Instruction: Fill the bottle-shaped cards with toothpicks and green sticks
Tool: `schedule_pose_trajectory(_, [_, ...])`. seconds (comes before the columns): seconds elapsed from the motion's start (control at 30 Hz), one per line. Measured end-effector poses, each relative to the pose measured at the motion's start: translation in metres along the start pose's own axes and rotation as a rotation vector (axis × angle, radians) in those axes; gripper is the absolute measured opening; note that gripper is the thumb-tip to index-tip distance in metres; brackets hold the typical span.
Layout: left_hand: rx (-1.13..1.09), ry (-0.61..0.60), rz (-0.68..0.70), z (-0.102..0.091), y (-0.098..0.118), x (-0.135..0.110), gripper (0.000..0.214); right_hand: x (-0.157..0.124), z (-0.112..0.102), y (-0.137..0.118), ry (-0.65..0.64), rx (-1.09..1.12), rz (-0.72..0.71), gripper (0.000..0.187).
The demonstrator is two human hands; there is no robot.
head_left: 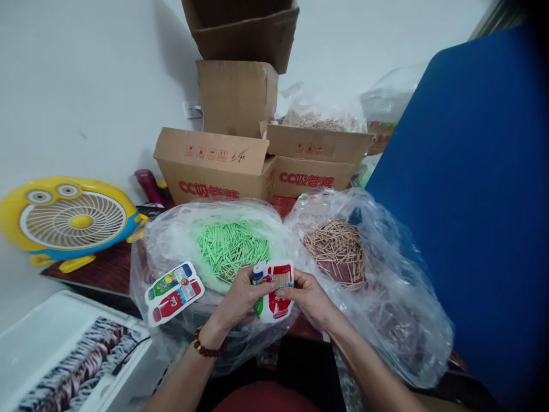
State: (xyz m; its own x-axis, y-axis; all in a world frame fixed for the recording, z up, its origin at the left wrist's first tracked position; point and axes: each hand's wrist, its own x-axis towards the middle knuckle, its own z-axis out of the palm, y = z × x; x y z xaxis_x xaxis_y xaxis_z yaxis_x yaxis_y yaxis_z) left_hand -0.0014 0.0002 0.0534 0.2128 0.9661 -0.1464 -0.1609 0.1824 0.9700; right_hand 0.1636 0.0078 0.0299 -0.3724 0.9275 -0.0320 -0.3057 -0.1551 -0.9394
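Observation:
Both hands grip a printed card pack [282,309] with red and green bottle shapes, held in front of my body. My left hand [246,294] pinches its left side, the thumb lying across the front. On the right edge my right hand [309,294] is closed, its thumb pressing near a small window where brown sticks show. Just beyond my left hand lies a heap of green sticks [231,246] in an opened plastic bag [167,232]. Brown sticks [337,252] fill a second plastic bag [398,292] past my right hand. Similar printed packs [175,292] rest on the left bag.
Cardboard boxes [214,166] stand along the wall behind the bags, some stacked. A yellow fan [77,220] occupies the table's left end. Below it is a white foam box [55,312] with rows of packed items. A blue panel [472,189] closes off the right side.

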Motion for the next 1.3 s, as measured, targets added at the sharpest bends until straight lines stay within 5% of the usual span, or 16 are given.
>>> schedule_pose_trajectory(0.37, [0.086, -0.014, -0.032, 0.002, -0.009, 0.007, 0.019, 0.001, -0.011, 0.012, 0.085, -0.016, 0.024, 0.027])
schedule_pose_trajectory(0.77, [0.246, -0.027, -0.023, 0.001, -0.052, 0.029, 0.027, -0.001, -0.044, 0.044, 0.16, -0.114, 0.016, 0.029])
schedule_pose_trajectory(0.9, [0.277, 0.077, 0.059, 0.001, -0.071, 0.044, 0.031, 0.005, -0.069, 0.05, 0.247, -0.361, 0.051, 0.027])
schedule_pose_trajectory(1.1, [0.554, 0.243, 0.205, -0.02, -0.084, 0.052, 0.053, 0.026, -0.089, 0.045, 0.386, -1.316, 0.232, 0.026])
schedule_pose_trajectory(1.2, [0.66, 0.312, 0.271, -0.045, -0.087, 0.03, 0.046, 0.023, -0.087, 0.044, 0.372, -1.469, 0.294, 0.028])
schedule_pose_trajectory(1.3, [0.795, 0.501, 0.35, -0.088, -0.082, 0.0, 0.037, 0.016, -0.081, 0.036, 0.458, -1.556, 0.196, 0.034])
